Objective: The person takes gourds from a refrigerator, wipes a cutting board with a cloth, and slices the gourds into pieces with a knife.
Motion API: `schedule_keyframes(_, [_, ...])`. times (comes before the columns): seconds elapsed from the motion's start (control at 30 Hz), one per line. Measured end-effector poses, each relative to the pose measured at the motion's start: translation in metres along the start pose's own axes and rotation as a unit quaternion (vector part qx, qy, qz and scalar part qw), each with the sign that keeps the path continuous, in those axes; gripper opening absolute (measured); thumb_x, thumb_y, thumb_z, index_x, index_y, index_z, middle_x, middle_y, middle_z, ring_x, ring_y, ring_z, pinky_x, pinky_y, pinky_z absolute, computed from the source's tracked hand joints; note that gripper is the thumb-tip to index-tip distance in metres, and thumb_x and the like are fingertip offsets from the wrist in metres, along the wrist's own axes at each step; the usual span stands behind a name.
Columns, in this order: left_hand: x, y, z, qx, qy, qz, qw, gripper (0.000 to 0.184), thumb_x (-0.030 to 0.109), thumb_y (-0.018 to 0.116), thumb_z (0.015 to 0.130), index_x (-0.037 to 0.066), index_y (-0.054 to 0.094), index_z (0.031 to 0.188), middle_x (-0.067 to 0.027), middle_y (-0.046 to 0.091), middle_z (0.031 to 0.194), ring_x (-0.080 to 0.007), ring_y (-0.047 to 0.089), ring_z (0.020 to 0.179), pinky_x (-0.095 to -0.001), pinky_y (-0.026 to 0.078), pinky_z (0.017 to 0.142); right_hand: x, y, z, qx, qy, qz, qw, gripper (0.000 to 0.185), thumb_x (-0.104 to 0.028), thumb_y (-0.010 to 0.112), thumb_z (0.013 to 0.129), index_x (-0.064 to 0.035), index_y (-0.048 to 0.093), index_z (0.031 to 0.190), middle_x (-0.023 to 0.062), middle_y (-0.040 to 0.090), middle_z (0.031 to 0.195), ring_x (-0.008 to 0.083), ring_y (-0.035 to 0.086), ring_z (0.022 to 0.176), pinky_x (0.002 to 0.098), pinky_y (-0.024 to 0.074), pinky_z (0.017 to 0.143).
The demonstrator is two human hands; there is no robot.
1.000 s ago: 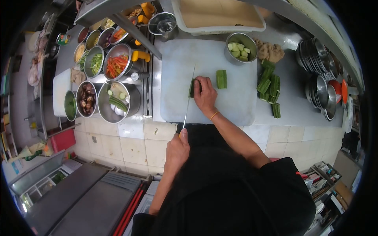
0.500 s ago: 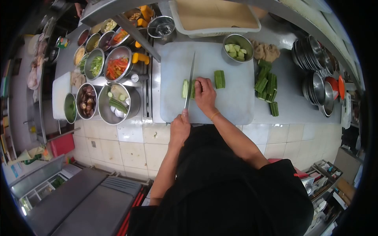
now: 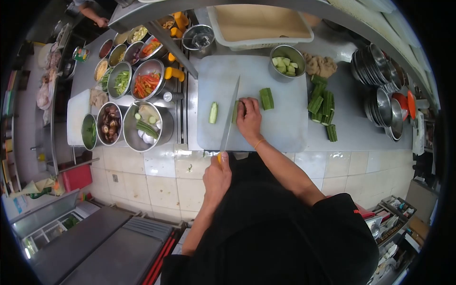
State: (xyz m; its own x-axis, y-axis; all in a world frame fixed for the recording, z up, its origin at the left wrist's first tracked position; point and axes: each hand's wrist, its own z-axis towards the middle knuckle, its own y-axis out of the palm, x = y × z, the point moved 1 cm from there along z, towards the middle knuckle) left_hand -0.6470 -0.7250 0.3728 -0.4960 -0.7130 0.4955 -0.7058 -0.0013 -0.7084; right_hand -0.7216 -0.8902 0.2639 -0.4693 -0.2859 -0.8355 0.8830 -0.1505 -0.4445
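Observation:
My left hand is closed round the yellow handle of a long knife, its blade pointing up the white cutting board. Just right of the blade, my right hand grips a green vegetable piece, mostly hidden by the blade and fingers. A pale-faced cut slice lies left of the knife. Another green chunk rests on the board beyond my right hand. At the board's top right corner, a metal pot holds pale green chunks.
Several green pieces and a crumpled cloth lie right of the board. Stacked metal bowls stand farther right. Left are bowls of peppers and mushrooms. Behind sits a white tub. Another person's hand shows upper left.
The cut slice now lies farther left, apart from the held piece. My left hand and the knife have drawn back slightly toward me. More of another person's arm shows at the upper left.

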Motion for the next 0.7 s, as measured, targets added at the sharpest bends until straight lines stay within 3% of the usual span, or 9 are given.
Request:
schedule_keyframes(0.2, [0.001, 0.014, -0.012, -0.030, -0.020, -0.011, 0.999, 0.051, 0.047, 0.036, 0.105, -0.001, 0.054, 0.103, -0.0351, 0.064, 0.083, -0.0564, 0.060, 0.082, -0.0616, 0.045, 0.074, -0.001, 0.004, -0.002, -0.019, 0.015, -0.023, 0.999, 0.009, -0.011, 0.055, 0.095, -0.0106, 0.053, 0.104, 0.0109, 0.055, 0.110, 0.0387, 0.063, 0.082, 0.0496, 0.0514, 0.065])
schedule_keyframes(0.7, [0.006, 0.014, -0.025, -0.033, -0.030, -0.002, 0.999, 0.053, 0.046, 0.035, 0.105, -0.003, 0.053, 0.098, -0.0360, 0.063, 0.077, -0.0568, 0.060, 0.076, -0.0621, 0.045, 0.070, 0.001, -0.001, 0.001, -0.055, -0.009, -0.029, 0.998, 0.009, -0.011, 0.052, 0.096, -0.0087, 0.053, 0.105, 0.0117, 0.055, 0.108, 0.0387, 0.062, 0.083, 0.0484, 0.0516, 0.068])
